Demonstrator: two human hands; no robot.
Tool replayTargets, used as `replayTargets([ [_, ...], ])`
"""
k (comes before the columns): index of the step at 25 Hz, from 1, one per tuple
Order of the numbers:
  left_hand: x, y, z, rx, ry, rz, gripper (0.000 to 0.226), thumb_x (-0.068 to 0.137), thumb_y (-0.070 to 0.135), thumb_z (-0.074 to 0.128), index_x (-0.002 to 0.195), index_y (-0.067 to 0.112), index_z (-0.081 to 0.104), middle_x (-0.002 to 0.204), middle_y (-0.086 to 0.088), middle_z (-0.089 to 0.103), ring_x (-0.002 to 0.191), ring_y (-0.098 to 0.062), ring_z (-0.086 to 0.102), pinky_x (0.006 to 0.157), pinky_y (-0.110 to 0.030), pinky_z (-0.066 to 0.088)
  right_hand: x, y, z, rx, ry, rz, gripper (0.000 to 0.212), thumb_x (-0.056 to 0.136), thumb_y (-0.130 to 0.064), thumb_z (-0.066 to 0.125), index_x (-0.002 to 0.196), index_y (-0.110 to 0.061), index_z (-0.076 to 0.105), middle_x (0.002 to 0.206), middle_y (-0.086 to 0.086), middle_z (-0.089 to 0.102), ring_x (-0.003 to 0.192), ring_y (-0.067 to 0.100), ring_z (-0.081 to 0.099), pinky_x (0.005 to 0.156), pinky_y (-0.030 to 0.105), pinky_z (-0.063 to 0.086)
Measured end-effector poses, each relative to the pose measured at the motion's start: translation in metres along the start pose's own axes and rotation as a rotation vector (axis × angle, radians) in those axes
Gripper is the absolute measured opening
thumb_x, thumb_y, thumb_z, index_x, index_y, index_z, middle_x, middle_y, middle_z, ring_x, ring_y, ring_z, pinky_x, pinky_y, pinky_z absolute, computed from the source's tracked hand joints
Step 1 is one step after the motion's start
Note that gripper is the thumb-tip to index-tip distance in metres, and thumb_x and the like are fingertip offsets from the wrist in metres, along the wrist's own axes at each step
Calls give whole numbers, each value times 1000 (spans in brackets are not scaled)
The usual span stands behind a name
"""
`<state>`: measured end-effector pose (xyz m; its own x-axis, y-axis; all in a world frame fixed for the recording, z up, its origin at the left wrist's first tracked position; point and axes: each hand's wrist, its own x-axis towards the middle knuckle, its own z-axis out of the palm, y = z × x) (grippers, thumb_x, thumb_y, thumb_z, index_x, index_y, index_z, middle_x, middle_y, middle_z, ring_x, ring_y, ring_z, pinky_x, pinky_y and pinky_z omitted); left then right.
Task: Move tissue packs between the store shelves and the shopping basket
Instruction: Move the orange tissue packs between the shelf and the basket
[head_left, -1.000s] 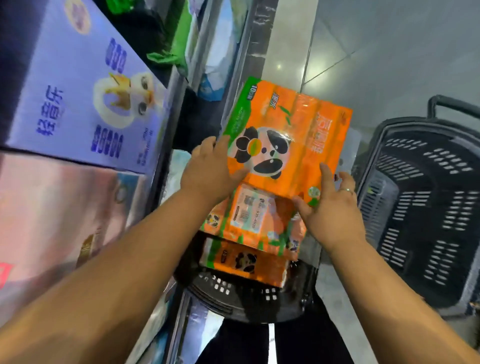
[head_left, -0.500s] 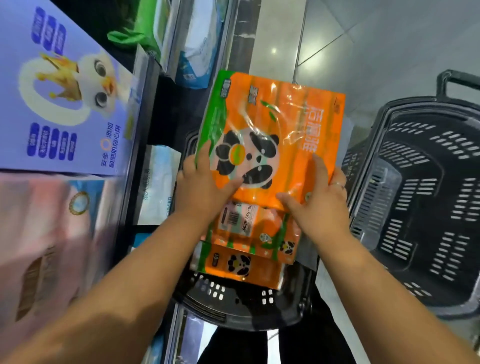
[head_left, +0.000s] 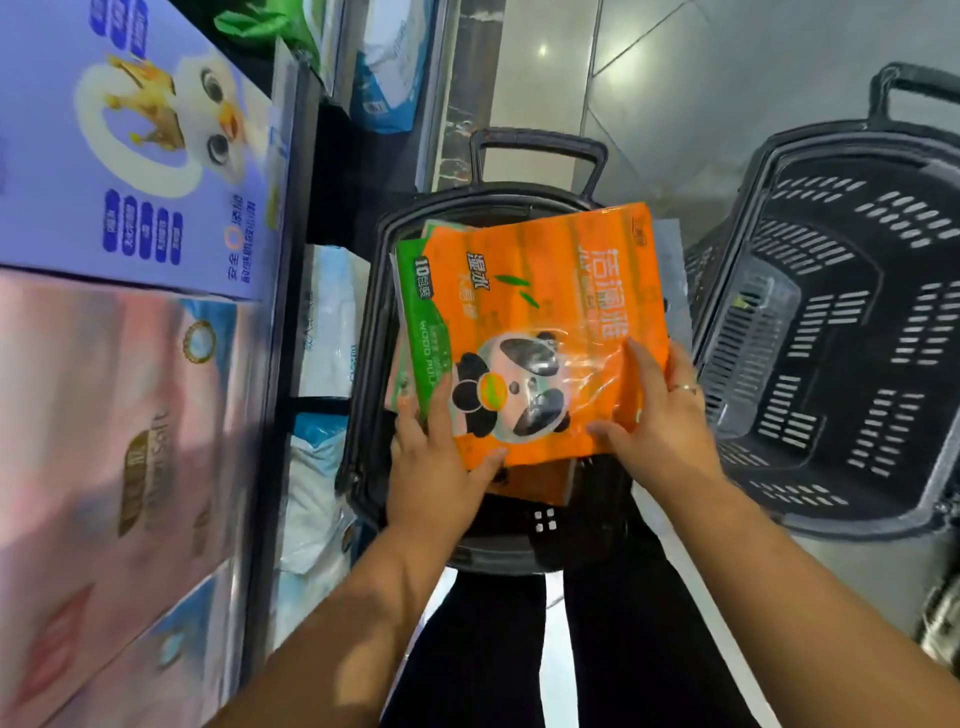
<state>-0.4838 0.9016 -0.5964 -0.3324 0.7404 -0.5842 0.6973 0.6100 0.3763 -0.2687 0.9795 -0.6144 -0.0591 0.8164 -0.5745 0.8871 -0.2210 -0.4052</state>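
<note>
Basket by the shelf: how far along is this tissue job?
Done: a lower pack already lies in the basket. In hand: the left hand and right hand hold the top pack just above it. Left: that pack is not yet set down; which way it is going, I cannot tell.

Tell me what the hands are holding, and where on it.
Both hands hold the orange panda tissue pack by its near edge: left hand at the left corner, right hand at the right corner.
</note>
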Motion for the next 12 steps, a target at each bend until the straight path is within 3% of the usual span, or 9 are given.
replayTargets([
  [4,40,12,-20,237,56,189,94,79,60,65,151,30,13,155,-14,8,138,-39,25,106,-52,37,-18,-5,12,18,85,80,89,79,-41,75,151,-33,22,162,6,0,147,32,11,118,51,20],
  [6,67,20,-32,383,21,274,96,79,64,62,151,32,8,158,-13,4,141,-41,16,110,-54,30,-32,-15,23,76,189,262,93,76,-45,77,151,-30,24,161,10,6,145,35,12,115,54,21],
  [8,95,33,-45,483,18,333,101,75,69,62,151,30,8,159,-13,3,143,-45,8,113,-57,21,-42,-29,37,315,296,599,106,67,-46,83,149,-25,21,155,13,16,136,41,25,107,53,31],
  [10,121,45,-54,530,23,400,107,70,72,64,151,28,9,160,-14,3,145,-42,4,115,-56,12,-49,-42,52,662,289,882,111,65,-42,86,149,-20,17,149,17,23,129,41,36,98,49,39],
  [12,143,57,-61,557,13,474,113,66,73,67,152,27,10,160,-13,6,147,-36,5,117,-54,7,-51,-52,74,951,154,918,110,71,-39,84,150,-21,10,142,10,36,126,35,43,99,48,43],
])
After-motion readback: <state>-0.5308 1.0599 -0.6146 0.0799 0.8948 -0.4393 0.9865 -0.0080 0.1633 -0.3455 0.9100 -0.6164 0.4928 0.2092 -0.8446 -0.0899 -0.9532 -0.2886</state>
